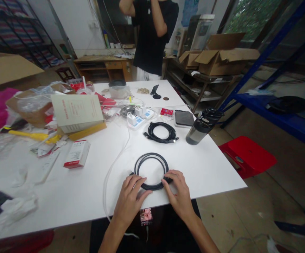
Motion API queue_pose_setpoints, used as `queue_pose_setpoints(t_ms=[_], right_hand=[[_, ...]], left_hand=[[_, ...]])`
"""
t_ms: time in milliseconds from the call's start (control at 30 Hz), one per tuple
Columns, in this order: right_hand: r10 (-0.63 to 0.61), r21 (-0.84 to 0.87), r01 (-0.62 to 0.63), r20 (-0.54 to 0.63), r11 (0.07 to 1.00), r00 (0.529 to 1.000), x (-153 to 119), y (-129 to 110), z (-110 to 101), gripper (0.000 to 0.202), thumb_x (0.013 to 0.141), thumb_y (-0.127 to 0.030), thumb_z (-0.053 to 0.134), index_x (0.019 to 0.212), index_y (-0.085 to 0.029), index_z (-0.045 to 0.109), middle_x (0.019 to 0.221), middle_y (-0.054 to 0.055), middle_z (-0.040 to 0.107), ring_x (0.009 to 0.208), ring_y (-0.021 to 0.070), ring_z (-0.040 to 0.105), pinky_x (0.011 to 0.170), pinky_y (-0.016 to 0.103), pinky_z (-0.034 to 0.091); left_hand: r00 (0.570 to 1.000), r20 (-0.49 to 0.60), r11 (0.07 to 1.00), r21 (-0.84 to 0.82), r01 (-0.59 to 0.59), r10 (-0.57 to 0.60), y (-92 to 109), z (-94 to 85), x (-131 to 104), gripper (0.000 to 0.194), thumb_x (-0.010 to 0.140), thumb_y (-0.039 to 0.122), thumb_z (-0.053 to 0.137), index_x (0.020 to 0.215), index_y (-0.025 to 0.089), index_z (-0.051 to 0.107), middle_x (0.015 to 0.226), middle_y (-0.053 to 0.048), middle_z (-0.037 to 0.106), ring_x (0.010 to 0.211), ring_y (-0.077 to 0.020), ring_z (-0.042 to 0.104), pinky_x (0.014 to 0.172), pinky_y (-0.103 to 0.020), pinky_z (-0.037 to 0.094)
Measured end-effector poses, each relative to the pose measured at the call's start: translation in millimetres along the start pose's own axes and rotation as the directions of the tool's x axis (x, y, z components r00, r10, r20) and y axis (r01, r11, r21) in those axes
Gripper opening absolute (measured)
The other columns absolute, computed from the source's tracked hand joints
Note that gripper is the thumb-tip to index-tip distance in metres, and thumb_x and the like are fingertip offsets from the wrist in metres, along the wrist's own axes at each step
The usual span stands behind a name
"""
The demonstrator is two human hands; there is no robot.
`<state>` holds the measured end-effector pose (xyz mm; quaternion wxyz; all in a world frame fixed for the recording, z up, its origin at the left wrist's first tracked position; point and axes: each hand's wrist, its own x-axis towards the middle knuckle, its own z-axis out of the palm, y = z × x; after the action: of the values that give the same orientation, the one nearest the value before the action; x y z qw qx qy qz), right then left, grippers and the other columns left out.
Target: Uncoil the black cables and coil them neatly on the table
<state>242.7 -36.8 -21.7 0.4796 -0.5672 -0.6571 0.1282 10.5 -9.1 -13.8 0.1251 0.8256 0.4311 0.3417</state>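
Note:
A black cable [152, 154], coiled into a ring of a few loops, lies flat on the white table near its front edge. On the coil's lower left is my left hand [131, 196], its fingers and thumb closed around the loops. My right hand [179, 192] grips the lower right side, with thumb and fingers on the cable there. One dark cable end pokes out beside my left fingers; the other end is not visible. Just beyond lies a second coiled black cable [160, 140], thicker, with plugs showing at its sides.
At right stand a dark bottle [202, 126] and a flat grey device [184, 118]. A power strip [136, 122] with a white cord is behind. Left are a red-white box [77, 154], an open carton [78, 114] and clutter. A person [152, 38] stands beyond the table.

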Motion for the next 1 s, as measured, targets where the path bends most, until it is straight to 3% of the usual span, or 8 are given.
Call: queue_pose_setpoints(t_ms=[233, 667, 800, 1000], right_hand=[[0.011, -0.015, -0.011, -0.045, 1.0, 0.999, 3.6, -4.6, 1.4, 0.014, 0.106, -0.023, 0.062, 0.119, -0.025, 0.067, 0.118, 0.011, 0.068, 0.115, 0.0281, 0.065, 0.098, 0.048, 0.059], [0.052, 0.002, -0.052, 0.004, 0.999, 0.999, 11.2, 1.8, 0.8, 0.015, 0.106, -0.028, 0.061, 0.12, -0.025, 0.065, 0.12, 0.012, 0.067, 0.117, 0.0285, 0.065, 0.099, 0.049, 0.058], [-0.028, -0.075, 0.029, 0.011, 0.997, 1.0, 46.1, 16.8, -3.7, 0.019, 0.107, -0.03, 0.06, 0.125, -0.025, 0.063, 0.124, 0.012, 0.066, 0.121, 0.0291, 0.062, 0.105, 0.051, 0.053], [-0.17, -0.293, 0.203, 0.134, 0.934, 0.976, 136.0, 58.2, 3.0, 0.042, 0.107, -0.038, 0.059, 0.145, -0.02, 0.06, 0.14, 0.019, 0.062, 0.133, 0.0356, 0.057, 0.11, 0.057, 0.047]], left_hand=[[0.994, -0.062, 0.992, 0.076, 0.096, -0.091, 1.3, 0.9, -0.8, 0.036, 0.099, 0.033, 0.076, 0.132, 0.023, 0.065, 0.122, -0.012, 0.069, 0.117, -0.0316, 0.063, 0.104, -0.053, 0.056], [0.989, -0.144, 0.997, 0.057, 0.052, -0.043, 10.1, -8.3, -0.3, 0.042, 0.099, 0.019, 0.075, 0.139, 0.023, 0.061, 0.134, -0.015, 0.065, 0.128, -0.0332, 0.058, 0.108, -0.053, 0.054], [0.99, -0.137, 0.997, 0.05, 0.051, -0.043, 9.8, -7.9, -0.7, 0.043, 0.098, 0.017, 0.075, 0.139, 0.022, 0.061, 0.136, -0.015, 0.064, 0.129, -0.0333, 0.057, 0.109, -0.053, 0.054], [0.988, -0.145, 0.998, 0.032, 0.057, -0.052, 8.3, -6.7, -1.3, 0.042, 0.099, 0.015, 0.073, 0.138, 0.023, 0.061, 0.135, -0.015, 0.064, 0.128, -0.0333, 0.058, 0.107, -0.053, 0.055]])
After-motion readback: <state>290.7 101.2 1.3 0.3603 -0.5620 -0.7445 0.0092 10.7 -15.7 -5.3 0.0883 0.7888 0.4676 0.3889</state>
